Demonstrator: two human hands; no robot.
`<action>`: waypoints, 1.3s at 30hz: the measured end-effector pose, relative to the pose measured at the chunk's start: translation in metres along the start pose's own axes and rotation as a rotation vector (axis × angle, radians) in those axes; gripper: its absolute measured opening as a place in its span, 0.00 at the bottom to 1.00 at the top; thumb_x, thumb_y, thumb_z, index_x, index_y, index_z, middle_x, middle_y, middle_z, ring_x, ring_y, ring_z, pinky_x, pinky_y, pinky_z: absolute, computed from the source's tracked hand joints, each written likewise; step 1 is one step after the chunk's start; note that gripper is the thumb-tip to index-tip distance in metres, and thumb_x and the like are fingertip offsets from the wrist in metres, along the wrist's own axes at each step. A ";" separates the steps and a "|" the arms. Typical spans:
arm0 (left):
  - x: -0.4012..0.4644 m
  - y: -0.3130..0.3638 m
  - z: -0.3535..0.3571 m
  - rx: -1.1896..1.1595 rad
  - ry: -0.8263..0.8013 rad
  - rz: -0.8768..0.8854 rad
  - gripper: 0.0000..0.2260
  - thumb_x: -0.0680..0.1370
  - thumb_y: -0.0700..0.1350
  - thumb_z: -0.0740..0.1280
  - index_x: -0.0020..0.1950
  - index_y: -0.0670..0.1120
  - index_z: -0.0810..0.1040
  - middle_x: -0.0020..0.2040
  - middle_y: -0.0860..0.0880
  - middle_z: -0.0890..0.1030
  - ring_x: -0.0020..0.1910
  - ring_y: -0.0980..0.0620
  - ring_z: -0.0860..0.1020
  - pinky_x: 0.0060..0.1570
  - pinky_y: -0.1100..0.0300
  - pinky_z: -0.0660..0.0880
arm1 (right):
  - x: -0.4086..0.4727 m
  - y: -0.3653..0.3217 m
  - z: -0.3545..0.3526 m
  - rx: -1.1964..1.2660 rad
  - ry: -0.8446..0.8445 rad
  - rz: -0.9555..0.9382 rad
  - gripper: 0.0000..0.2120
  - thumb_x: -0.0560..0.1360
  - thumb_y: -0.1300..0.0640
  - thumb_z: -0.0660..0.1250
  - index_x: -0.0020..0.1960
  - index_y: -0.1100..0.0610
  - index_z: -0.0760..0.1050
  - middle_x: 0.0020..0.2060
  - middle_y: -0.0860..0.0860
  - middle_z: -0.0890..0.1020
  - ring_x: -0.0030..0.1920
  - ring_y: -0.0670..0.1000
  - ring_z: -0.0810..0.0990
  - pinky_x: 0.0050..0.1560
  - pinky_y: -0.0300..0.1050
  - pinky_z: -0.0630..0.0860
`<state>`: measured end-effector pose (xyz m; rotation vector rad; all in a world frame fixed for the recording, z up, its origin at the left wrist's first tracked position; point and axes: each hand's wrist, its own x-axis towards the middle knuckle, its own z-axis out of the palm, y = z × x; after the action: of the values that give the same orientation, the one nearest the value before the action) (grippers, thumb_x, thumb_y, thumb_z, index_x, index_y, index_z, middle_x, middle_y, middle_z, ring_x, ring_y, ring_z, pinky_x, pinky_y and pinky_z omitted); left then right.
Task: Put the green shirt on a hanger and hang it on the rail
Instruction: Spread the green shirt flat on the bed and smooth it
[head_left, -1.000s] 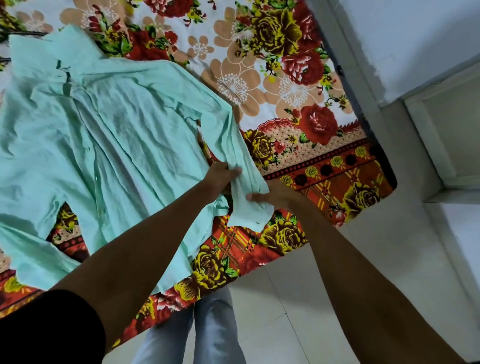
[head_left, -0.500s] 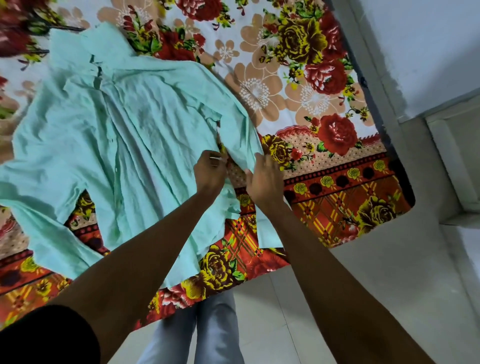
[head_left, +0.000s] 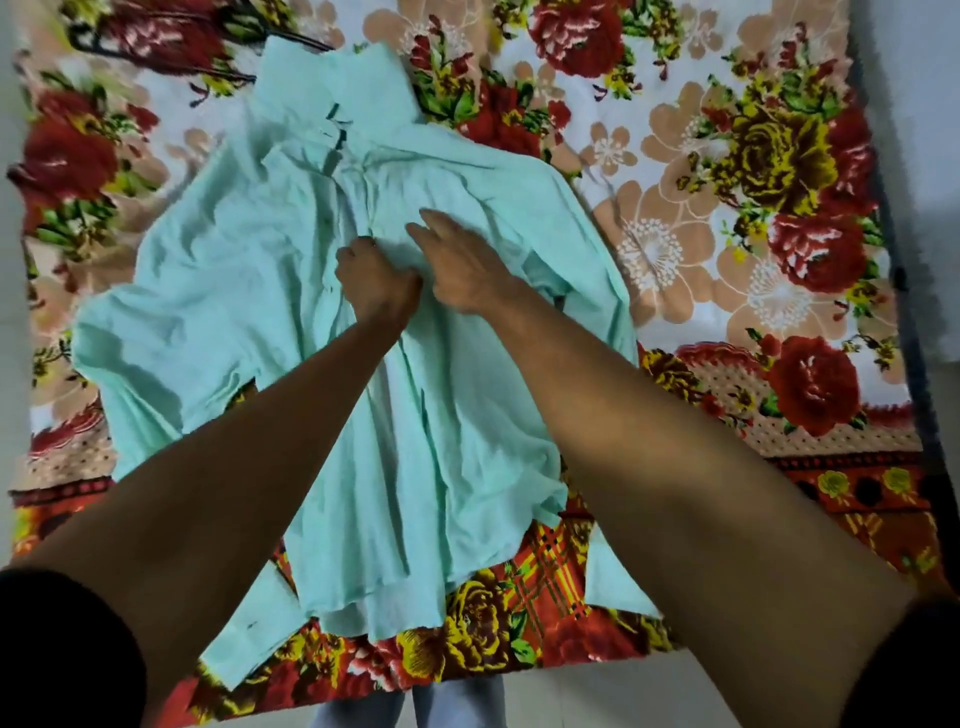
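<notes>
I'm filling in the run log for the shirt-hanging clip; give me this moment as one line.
stage: preparing shirt | green shirt: spread on floral bedspread | left hand: bunching chest fabric | right hand: flat on chest | hanger: not visible

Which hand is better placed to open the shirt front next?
Left. The left hand is closed on the placket of the mint-green cotton shirt; the right hand lies flat and open beside it.

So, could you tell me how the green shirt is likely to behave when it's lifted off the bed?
The green shirt will probably hang limp: it lies creased across the floral bedcover. It looks thin and light, so the sleeves would likely dangle.
</notes>
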<state>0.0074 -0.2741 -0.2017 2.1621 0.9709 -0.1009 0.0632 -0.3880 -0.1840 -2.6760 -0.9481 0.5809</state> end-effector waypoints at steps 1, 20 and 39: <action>0.005 0.002 -0.001 0.006 -0.030 -0.030 0.27 0.71 0.46 0.73 0.67 0.39 0.71 0.66 0.39 0.74 0.66 0.38 0.73 0.63 0.53 0.69 | 0.007 0.004 -0.001 0.002 -0.024 0.014 0.32 0.79 0.62 0.63 0.81 0.55 0.58 0.81 0.57 0.57 0.80 0.57 0.59 0.76 0.56 0.65; -0.098 -0.065 -0.018 -0.680 -0.480 -0.370 0.18 0.74 0.57 0.75 0.45 0.43 0.75 0.40 0.45 0.79 0.42 0.46 0.79 0.45 0.52 0.75 | 0.015 0.010 -0.011 -0.166 -0.262 -0.014 0.37 0.77 0.68 0.62 0.82 0.54 0.55 0.82 0.61 0.49 0.81 0.61 0.55 0.75 0.59 0.65; -0.224 -0.123 -0.046 -0.395 -0.945 -0.370 0.14 0.76 0.40 0.75 0.60 0.35 0.81 0.51 0.40 0.85 0.43 0.48 0.84 0.38 0.59 0.82 | -0.168 -0.046 0.074 -0.097 -0.073 0.087 0.39 0.77 0.47 0.69 0.82 0.58 0.56 0.79 0.61 0.62 0.78 0.63 0.61 0.74 0.63 0.65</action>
<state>-0.2438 -0.3275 -0.1644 1.2926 0.7104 -0.9298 -0.1143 -0.4538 -0.1861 -2.8114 -0.9041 0.6721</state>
